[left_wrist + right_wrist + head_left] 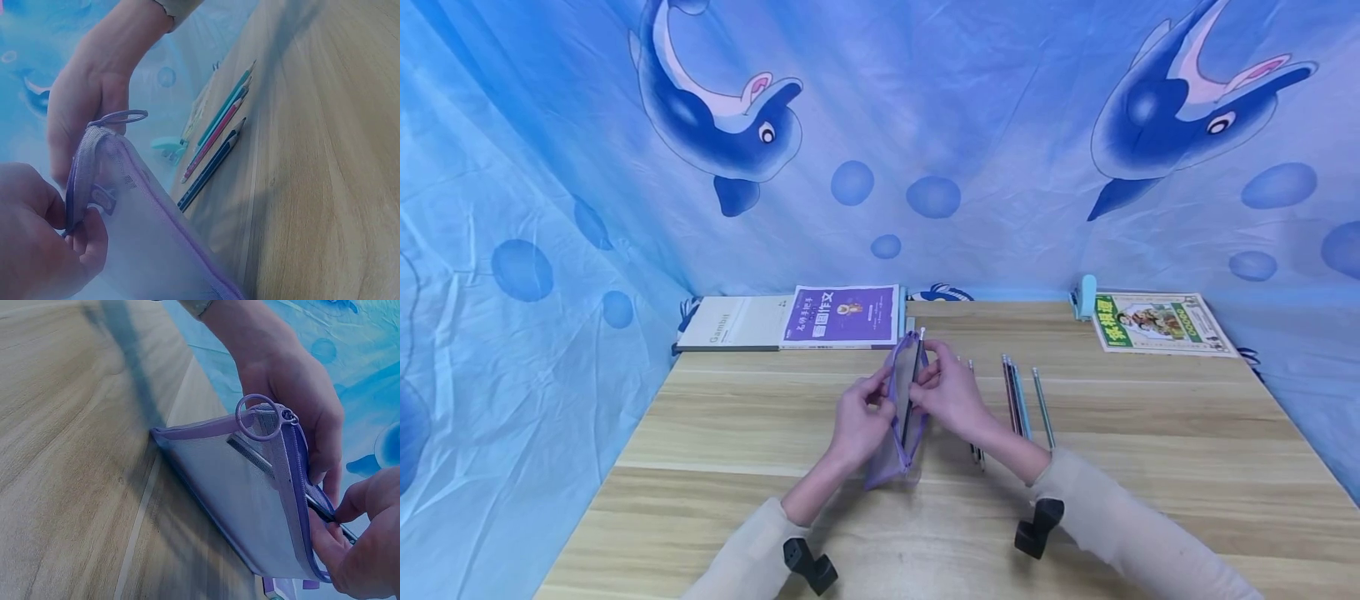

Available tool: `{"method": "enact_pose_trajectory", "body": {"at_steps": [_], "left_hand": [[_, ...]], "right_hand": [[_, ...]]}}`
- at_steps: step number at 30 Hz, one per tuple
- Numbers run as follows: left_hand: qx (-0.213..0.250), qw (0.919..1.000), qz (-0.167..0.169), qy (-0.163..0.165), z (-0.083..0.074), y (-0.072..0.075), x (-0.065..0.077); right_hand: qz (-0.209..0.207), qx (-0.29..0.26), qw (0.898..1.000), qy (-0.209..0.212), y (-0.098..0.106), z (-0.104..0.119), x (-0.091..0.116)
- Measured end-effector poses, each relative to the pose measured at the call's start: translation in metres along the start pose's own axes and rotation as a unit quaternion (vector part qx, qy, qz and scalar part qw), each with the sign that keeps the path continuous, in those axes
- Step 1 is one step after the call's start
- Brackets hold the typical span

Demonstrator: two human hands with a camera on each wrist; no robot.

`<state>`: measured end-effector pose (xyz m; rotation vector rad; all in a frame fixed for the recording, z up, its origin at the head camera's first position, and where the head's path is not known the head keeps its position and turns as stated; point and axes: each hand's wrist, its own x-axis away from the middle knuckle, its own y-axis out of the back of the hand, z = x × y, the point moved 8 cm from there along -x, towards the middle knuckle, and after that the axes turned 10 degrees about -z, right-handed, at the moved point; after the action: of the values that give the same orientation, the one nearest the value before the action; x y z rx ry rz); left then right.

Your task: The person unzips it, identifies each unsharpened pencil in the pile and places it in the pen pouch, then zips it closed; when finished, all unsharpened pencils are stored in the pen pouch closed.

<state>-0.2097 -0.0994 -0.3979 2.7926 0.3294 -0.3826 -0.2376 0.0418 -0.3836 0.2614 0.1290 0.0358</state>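
A purple-edged mesh zip pouch (886, 468) stands tilted above the table between both hands. Its zip is undone, and a ring pull (257, 417) hangs at one end. My left hand (861, 423) pinches one side of the pouch's rim, as the left wrist view also shows. With thumb and fingers my right hand (951, 392) pinches a dark pencil (322, 509) at the opening. The pencil's lower part shows through the mesh, inside the pouch. Right of the pouch, several pencils (1018, 400) lie on the table, some partly hidden by the right forearm.
At the back left lie a purple book (842, 315) and a pale book (730, 321). A green-and-white magazine (1165, 325) lies back right, beside a light blue object (1086, 297). The wooden table (715, 467) meets a blue dolphin-print curtain (985, 108).
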Motion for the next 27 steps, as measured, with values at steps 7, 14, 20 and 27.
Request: {"method": "enact_pose_trajectory", "body": {"at_steps": [7,14,20,27], "left_hand": [[-0.008,1.0,-0.003,-0.001,0.0,0.001,0.001],[-0.008,0.9999,-0.007,-0.002,-0.001,0.001,0.001],[-0.008,0.9999,-0.009,-0.012,-0.002,0.001,0.0],[0.0,1.0,-0.006,-0.005,-0.001,0.002,0.0]], "right_hand": [[0.012,0.023,1.0,0.001,-0.002,-0.001,0.001],[0.009,-0.02,1.0,-0.015,0.01,-0.007,-0.002],[-0.001,-0.015,0.999,-0.041,0.047,-0.017,-0.011],[-0.002,0.048,0.998,-0.038,0.095,-0.041,-0.015]]}}
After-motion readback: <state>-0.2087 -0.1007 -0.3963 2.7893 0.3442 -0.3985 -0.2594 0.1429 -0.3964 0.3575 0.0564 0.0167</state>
